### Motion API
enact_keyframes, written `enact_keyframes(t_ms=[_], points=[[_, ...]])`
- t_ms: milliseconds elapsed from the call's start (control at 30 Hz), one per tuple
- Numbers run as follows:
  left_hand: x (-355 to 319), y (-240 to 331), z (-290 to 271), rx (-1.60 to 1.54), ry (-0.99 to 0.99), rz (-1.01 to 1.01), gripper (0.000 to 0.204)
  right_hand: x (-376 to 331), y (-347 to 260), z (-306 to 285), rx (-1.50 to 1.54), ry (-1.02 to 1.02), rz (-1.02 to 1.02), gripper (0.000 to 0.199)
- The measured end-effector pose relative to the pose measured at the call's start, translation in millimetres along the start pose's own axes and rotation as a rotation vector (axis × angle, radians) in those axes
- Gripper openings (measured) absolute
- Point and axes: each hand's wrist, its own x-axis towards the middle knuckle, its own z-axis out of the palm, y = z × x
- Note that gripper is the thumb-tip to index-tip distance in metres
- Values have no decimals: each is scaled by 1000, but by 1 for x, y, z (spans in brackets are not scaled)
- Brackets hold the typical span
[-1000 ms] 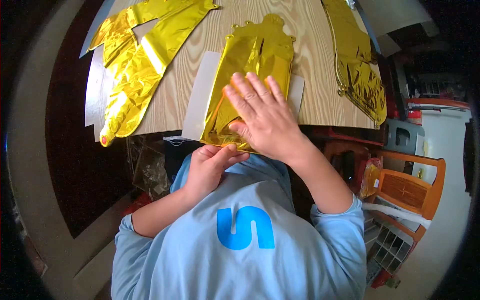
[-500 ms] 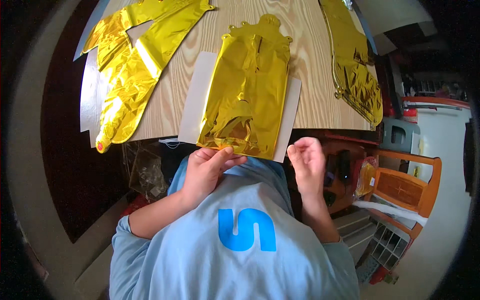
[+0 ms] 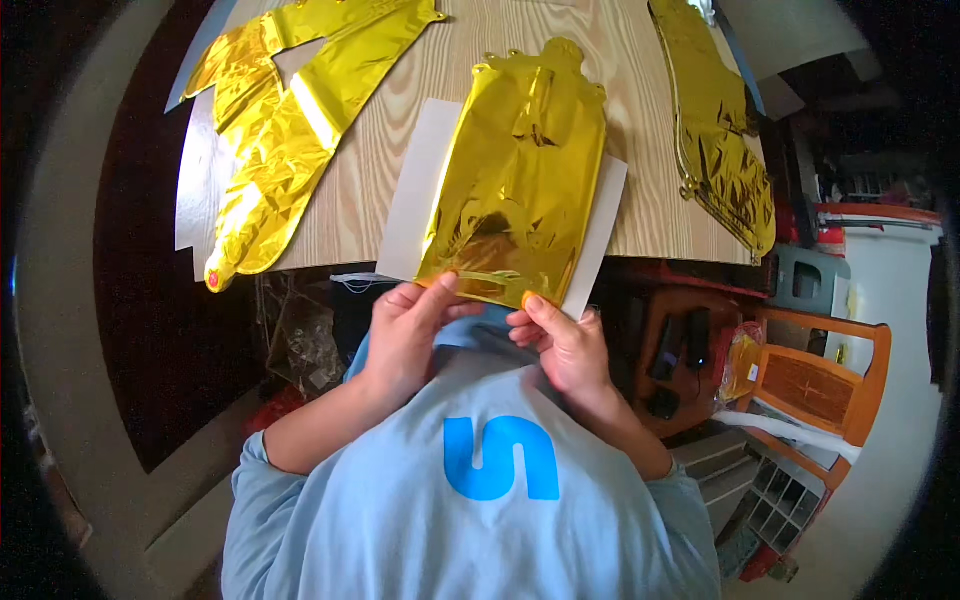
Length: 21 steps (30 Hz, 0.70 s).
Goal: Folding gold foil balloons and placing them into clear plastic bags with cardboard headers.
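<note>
A flat, shiny gold foil balloon (image 3: 520,180), folded into a long rectangle with small tabs at its far end, lies on a white card (image 3: 415,190) that shows on both sides of it. Their near end reaches past the table edge toward my body. My left hand (image 3: 405,325) pinches the near left part of the foil between thumb and fingers. At the near right corner, my right hand (image 3: 565,345) also grips the foil, thumb on top and fingers underneath. Whether the card is inside either pinch is hidden.
Another gold foil balloon (image 3: 290,130) lies spread at the table's left, its narrow end over the edge. A third gold foil piece (image 3: 715,120) lies along the right side of the wood-grain table (image 3: 370,165). A wooden chair (image 3: 815,380) stands at the right.
My right hand has come in from the right and taken hold of the foil's near right corner. My left hand keeps its pinch. The foil's near end has smoothed and lifted slightly.
</note>
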Motion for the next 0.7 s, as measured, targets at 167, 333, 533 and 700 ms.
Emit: enact_keyframes(t_ms=[167, 333, 533, 700], points=[[4, 10, -17, 22, 115, 92, 22, -1, -4, -7, 35, -23, 17, 18], [3, 13, -17, 98, 136, 110, 24, 0, -7, -6, 41, -32, 22, 19], [-1, 24, -18, 110, 85, 122, 25, 1, -27, 2, -39, -25, 57, 22], [1, 37, 2, 51, 33, 168, 21, 16, -74, 6, -204, -37, 36, 22]])
